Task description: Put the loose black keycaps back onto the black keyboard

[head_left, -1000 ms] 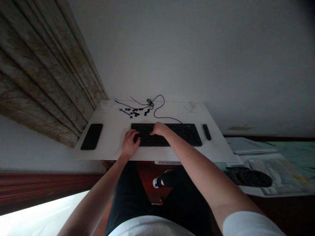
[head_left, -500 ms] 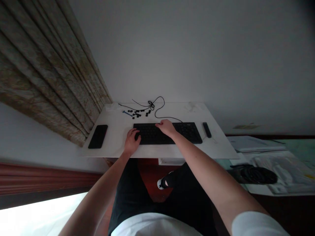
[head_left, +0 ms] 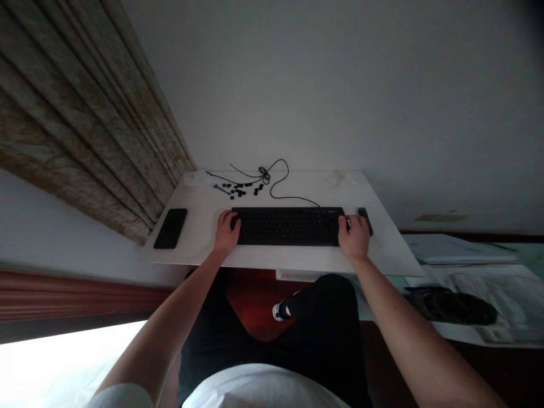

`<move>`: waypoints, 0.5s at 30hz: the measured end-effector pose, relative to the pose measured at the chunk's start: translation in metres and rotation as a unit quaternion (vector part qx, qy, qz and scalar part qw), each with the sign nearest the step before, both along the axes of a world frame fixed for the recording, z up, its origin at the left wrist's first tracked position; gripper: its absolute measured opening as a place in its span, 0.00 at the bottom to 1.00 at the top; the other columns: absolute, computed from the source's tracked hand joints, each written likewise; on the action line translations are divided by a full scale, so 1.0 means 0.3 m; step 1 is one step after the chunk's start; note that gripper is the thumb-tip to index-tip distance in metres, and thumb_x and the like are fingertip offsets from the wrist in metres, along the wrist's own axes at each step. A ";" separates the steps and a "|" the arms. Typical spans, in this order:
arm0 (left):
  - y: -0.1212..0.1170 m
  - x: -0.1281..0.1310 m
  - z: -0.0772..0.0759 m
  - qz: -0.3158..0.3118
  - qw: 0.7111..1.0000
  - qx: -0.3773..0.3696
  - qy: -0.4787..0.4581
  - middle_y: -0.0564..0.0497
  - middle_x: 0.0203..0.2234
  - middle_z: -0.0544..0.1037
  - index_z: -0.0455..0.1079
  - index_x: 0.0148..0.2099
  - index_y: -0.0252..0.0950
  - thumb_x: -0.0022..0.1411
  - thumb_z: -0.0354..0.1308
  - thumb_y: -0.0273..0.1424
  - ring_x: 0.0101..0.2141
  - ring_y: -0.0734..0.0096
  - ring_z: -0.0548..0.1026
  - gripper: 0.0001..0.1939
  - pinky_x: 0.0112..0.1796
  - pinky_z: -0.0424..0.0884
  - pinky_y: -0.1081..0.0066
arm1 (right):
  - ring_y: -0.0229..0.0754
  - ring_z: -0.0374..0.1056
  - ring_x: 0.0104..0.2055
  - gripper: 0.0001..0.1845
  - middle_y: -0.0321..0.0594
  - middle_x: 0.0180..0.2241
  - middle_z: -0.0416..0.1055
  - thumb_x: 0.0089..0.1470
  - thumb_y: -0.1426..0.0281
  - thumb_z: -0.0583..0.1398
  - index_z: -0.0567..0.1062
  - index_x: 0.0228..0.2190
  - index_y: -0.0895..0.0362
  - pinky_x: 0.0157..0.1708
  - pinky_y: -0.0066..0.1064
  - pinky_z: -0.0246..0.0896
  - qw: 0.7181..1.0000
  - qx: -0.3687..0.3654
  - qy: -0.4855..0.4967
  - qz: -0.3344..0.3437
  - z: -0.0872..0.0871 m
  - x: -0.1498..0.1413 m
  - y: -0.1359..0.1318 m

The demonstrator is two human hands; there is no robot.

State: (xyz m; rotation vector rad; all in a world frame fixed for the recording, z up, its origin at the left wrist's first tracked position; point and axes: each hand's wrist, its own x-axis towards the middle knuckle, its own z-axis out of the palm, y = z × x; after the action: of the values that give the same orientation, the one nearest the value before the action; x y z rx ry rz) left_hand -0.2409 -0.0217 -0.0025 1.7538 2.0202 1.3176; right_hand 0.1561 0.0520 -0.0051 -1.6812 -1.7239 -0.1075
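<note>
A black keyboard [head_left: 289, 226] lies on the white table, its cable running from the back edge. My left hand [head_left: 226, 231] grips the keyboard's left end, thumb on the near side and fingers toward the back corner. At the opposite end, my right hand [head_left: 354, 233] holds the right edge, with the thumb resting at its side. Behind the keyboard are several loose black keycaps [head_left: 238, 192] and a slim blue tool [head_left: 221, 189]. A dark elongated object [head_left: 364, 218] lies right beside my right hand, which partly covers it.
A black phone [head_left: 170, 228] lies on the left of the white table [head_left: 293, 256]. The coiled black cable [head_left: 266, 174] rests near the wall. A patterned curtain [head_left: 97, 102] hangs at left. To the right, a lower surface bears papers and a black bundle [head_left: 457, 305].
My right hand has moved from the middle of the keyboard's back rows to its right end. My left hand stays at the left end. The view has shifted slightly.
</note>
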 end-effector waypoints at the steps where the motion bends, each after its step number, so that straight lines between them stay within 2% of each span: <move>1: 0.020 -0.019 0.000 0.017 1.000 0.002 -0.005 0.41 0.54 0.69 0.70 0.50 0.36 0.66 0.52 0.30 0.58 0.59 0.67 0.13 0.62 0.61 0.56 | 0.54 0.67 0.46 0.23 0.55 0.40 0.73 0.64 0.57 0.48 0.75 0.37 0.60 0.47 0.45 0.62 1.000 -0.004 0.001 0.008 -0.003 -0.002 0.004; 5: 0.122 -0.123 0.006 0.064 0.998 -0.001 0.005 0.40 0.52 0.70 0.70 0.50 0.34 0.64 0.47 0.24 0.56 0.59 0.68 0.15 0.62 0.61 0.55 | 0.54 0.67 0.47 0.23 0.54 0.40 0.73 0.64 0.56 0.47 0.74 0.38 0.59 0.49 0.46 0.62 1.000 -0.019 0.000 0.018 -0.002 -0.005 0.015; 8: 0.194 -0.187 0.011 0.058 0.998 -0.018 0.023 0.39 0.52 0.70 0.69 0.51 0.33 0.61 0.47 0.22 0.56 0.58 0.68 0.18 0.62 0.60 0.55 | 0.54 0.67 0.48 0.25 0.55 0.40 0.72 0.65 0.55 0.47 0.74 0.38 0.59 0.49 0.45 0.62 1.000 -0.015 0.004 0.017 -0.003 0.001 0.017; 15: 0.297 -0.203 0.010 0.010 0.995 -0.046 0.083 0.39 0.54 0.71 0.70 0.54 0.35 0.58 0.54 0.24 0.57 0.52 0.68 0.21 0.61 0.62 0.53 | 0.56 0.67 0.48 0.25 0.56 0.40 0.73 0.64 0.54 0.46 0.74 0.36 0.59 0.48 0.47 0.63 0.999 -0.027 -0.011 0.025 -0.003 0.003 0.021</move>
State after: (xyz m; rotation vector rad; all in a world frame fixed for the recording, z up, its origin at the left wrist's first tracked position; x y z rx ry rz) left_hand -0.3017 0.0673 0.0007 1.8613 2.1519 1.0975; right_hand 0.1570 0.0583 -0.0062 -1.6808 -1.7983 -0.0580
